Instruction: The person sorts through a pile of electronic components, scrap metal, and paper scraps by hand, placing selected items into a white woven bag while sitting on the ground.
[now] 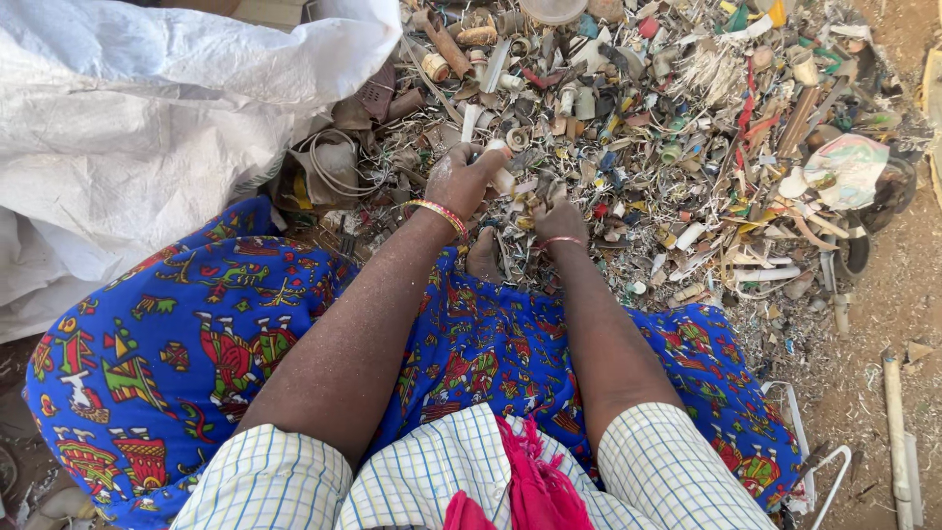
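— How is the tube [501, 177] held?
— It is gripped in the closed left hand [469, 179], at the scrap pile's [687, 128] near edge.
— And the right hand [559, 222]?
— Fingers are curled into scraps; a firm, single-piece pick is advised.

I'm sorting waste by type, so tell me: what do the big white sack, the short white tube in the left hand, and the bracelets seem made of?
White sack: probably woven plastic, slightly glossy, crinkled. White tube in the left hand: seemingly rigid plastic, matte, like the pipe offcuts around it. Bracelets: hard and shiny, red and gold; metal, glass or plastic, I cannot tell.
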